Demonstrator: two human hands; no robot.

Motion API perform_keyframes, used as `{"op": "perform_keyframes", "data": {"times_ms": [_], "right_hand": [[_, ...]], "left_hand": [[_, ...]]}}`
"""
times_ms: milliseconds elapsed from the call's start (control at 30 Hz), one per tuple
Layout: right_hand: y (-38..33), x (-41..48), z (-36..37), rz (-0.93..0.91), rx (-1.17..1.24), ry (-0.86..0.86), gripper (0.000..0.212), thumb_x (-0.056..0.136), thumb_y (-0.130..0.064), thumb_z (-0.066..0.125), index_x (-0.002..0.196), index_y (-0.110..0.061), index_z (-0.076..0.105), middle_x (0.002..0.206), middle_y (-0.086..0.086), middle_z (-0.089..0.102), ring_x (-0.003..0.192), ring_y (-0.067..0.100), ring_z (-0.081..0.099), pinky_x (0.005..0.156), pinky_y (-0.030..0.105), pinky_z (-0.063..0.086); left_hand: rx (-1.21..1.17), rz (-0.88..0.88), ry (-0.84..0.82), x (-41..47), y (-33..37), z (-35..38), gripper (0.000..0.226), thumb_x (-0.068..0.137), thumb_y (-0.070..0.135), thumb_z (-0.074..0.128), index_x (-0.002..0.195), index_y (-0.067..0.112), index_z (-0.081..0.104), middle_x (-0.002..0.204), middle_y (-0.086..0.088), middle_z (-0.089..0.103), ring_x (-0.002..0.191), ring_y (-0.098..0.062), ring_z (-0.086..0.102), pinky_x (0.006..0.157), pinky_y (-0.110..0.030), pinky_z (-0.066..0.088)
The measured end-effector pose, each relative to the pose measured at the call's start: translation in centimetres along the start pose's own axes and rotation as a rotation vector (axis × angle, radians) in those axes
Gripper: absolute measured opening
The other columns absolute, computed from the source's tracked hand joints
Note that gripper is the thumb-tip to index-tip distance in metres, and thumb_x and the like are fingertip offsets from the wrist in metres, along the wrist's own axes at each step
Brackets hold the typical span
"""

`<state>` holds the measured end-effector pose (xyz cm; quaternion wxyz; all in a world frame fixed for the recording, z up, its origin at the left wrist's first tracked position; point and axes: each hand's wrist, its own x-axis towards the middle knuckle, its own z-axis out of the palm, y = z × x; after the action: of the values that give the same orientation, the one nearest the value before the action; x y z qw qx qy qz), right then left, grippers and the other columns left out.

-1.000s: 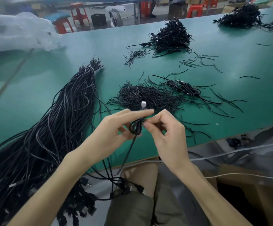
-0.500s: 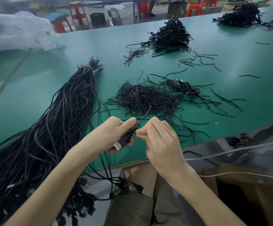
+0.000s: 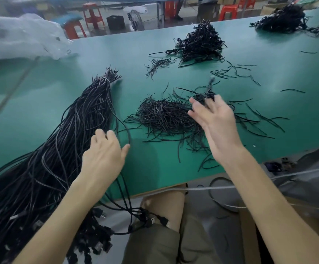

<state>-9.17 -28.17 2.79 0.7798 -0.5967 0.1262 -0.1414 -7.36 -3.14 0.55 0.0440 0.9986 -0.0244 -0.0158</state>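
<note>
A long bundle of black cables (image 3: 69,130), tied near its far end, lies on the green table (image 3: 155,168), and its plug ends hang over the front edge. My left hand (image 3: 103,151) rests on the bundle's right side with fingers bent down onto the cables and thumb out. My right hand (image 3: 214,119) is over the pile of short black ties (image 3: 162,115) with fingers spread. A small coiled cable (image 3: 206,95), blurred, is just beyond its fingertips; whether they touch it I cannot tell.
A heap of coiled cables (image 3: 198,44) sits further back, another heap (image 3: 282,20) at the far right. Loose ties are scattered right of centre. A clear plastic bag (image 3: 21,37) lies at the far left. USB plugs (image 3: 153,220) dangle above my lap.
Both hands held the small coiled cable together near the table edge. Now they have parted: the left went to the big bundle, the right swung forward and opened with the coil at its fingertips.
</note>
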Motion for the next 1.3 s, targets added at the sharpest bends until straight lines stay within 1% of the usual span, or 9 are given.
{"op": "perform_keyframes", "data": {"times_ms": [67,167,267,400,600,833,1067,1167,1300], "right_hand": [[1.0,-0.8,0.1,0.046,-0.142,-0.101,0.091,0.097,-0.008,0.068,0.163,-0.009,0.006,0.165,0.008,0.028,0.122,0.008,0.064,0.110,0.043,0.049],[3.1,-2.0,0.2,0.119,-0.091,-0.070,0.086,0.099,-0.010,0.067,0.163,-0.007,0.010,0.156,0.011,0.045,0.111,0.015,0.072,0.105,0.043,0.053],[4.5,-2.8,0.3,0.114,-0.077,-0.043,0.061,0.102,-0.002,0.058,0.155,-0.003,0.030,0.125,0.011,0.070,0.100,0.022,0.075,0.092,0.038,0.060],[5.3,-3.9,0.7,-0.032,-0.306,-0.156,0.035,0.099,0.001,0.060,0.133,-0.008,0.060,0.106,0.006,0.076,0.099,0.024,0.073,0.083,0.034,0.061],[6.0,-5.4,3.1,-0.233,-0.640,-0.390,0.044,0.099,-0.008,0.063,0.141,-0.020,0.058,0.121,-0.011,0.066,0.107,0.001,0.061,0.088,0.016,0.051],[7.5,-6.8,4.2,-0.291,-0.720,-0.508,0.050,0.101,-0.008,0.061,0.148,-0.021,0.051,0.131,-0.012,0.055,0.115,0.000,0.054,0.094,0.016,0.048],[7.8,-7.1,4.5,-0.354,-0.753,-0.498,0.057,0.101,-0.010,0.061,0.154,-0.022,0.042,0.137,-0.014,0.050,0.122,-0.002,0.049,0.102,0.030,0.049],[7.7,-7.1,4.9,-0.380,-0.740,-0.523,0.057,0.102,-0.011,0.059,0.155,-0.020,0.040,0.146,-0.011,0.048,0.132,0.002,0.043,0.109,0.035,0.045],[7.9,-7.1,5.3,-0.440,-0.714,-0.569,0.072,0.097,0.007,0.057,0.160,-0.011,0.027,0.158,-0.002,0.038,0.148,0.009,0.028,0.121,0.024,0.027]], "left_hand": [[0.082,-0.048,-0.107,0.3,-0.3,0.1,0.050,0.104,0.054,0.044,0.117,0.006,0.042,0.128,-0.016,0.042,0.118,-0.034,0.046,0.074,-0.040,0.038],[0.074,-0.049,-0.143,0.4,-0.4,0.0,0.042,0.105,0.052,0.045,0.100,0.010,0.038,0.110,-0.013,0.056,0.089,-0.033,0.053,0.072,-0.040,0.039],[0.092,0.003,-0.168,0.0,-0.3,-0.2,0.042,0.105,0.053,0.044,0.092,0.013,0.040,0.081,-0.003,0.048,0.069,-0.026,0.046,0.065,-0.038,0.037],[0.041,0.098,-0.101,-0.6,-0.3,-1.0,0.031,0.109,0.038,0.044,0.090,0.014,0.049,0.079,-0.001,0.053,0.065,-0.019,0.049,0.056,-0.035,0.036],[0.106,0.140,0.008,-1.2,0.1,-2.6,0.036,0.108,0.036,0.048,0.089,0.011,0.065,0.088,-0.002,0.055,0.076,-0.030,0.059,0.067,-0.039,0.044],[0.101,0.044,0.089,-2.2,0.6,-3.5,0.031,0.107,0.037,0.050,0.101,0.012,0.068,0.099,-0.004,0.050,0.072,-0.026,0.045,0.067,-0.040,0.037],[0.020,0.051,0.118,-2.8,1.1,-3.9,0.020,0.105,0.033,0.054,0.106,0.013,0.051,0.107,-0.005,0.059,0.082,-0.027,0.052,0.067,-0.038,0.036],[-0.019,0.117,0.074,-3.1,1.9,-3.7,0.021,0.106,0.035,0.052,0.105,0.016,0.045,0.108,-0.004,0.059,0.085,-0.028,0.056,0.068,-0.038,0.039],[-0.351,0.182,-0.087,-3.2,2.5,-3.1,0.020,0.101,0.030,0.061,0.105,0.017,0.046,0.100,-0.001,0.066,0.088,-0.028,0.065,0.079,-0.046,0.052]]}}
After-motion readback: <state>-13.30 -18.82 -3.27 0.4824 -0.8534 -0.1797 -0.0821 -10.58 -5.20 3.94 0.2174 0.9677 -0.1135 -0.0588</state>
